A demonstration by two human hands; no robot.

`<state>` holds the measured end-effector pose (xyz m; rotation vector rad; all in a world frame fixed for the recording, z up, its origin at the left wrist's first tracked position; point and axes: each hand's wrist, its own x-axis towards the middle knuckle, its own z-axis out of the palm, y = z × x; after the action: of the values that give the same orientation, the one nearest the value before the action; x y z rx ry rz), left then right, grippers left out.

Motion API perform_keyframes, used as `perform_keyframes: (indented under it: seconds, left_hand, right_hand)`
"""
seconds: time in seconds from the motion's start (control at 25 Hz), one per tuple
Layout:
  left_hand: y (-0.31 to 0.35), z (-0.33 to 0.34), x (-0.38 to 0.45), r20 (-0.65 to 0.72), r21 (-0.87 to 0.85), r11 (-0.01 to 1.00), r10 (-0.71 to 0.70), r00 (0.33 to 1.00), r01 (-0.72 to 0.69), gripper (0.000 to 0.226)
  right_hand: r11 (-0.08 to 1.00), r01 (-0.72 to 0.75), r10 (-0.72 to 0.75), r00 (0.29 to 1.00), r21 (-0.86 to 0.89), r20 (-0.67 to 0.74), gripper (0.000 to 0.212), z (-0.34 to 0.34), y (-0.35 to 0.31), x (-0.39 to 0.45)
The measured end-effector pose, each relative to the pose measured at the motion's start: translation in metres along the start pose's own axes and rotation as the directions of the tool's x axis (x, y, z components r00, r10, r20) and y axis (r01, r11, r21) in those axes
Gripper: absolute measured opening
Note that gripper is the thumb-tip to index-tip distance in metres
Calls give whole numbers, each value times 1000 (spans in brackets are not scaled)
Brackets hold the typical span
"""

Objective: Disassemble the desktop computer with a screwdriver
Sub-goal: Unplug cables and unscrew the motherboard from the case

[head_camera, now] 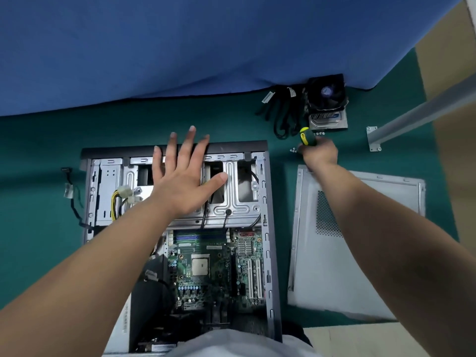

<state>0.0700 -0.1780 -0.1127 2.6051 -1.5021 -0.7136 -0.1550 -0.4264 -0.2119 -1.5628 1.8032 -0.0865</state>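
While the opened computer case (180,228) lies flat on the green tabletop (38,176) near its front edge, the left hand (184,173) reaches over the metal drive cage (231,202) with its fingers (172,150) spread straight and flat, palm down. The right arm stretches past the removed side panel (334,240) toward the far edge, where the right hand (320,154) curls its fingers around the yellow-and-green screwdriver (307,136), just beside loose screws (293,150) and a cooling fan (327,94).
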Motion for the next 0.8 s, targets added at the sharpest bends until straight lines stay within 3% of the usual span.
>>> perform_keyframes:
  seconds: [0.32,0.44,0.56,0.68,0.8]
  left_hand:
    - [1,-2,1,33,9,1000,2,999,-2,93]
    - [1,-3,2,61,4,1000,0,998,-1,95]
    - [2,-6,1,103,-6,1000,16,995,-15,97]
    - [0,-17,-6,118,-113,993,50,992,-37,89]
    - [10,-26,-41,-89,-444,877,160,983,-183,59]
  right_hand:
    - [1000,-5,5,1000,16,-6,10,-8,-4,-9]
    - [984,50,-49,999,172,-8,9,-27,-12,-33]
    - [832,56,-125,988,551,87,18,-54,-22,-87]
    - [679,38,-191,974,733,126,16,-73,-35,-152]
    - [580,-1,-215,964,814,155,19,-81,-45,-219]
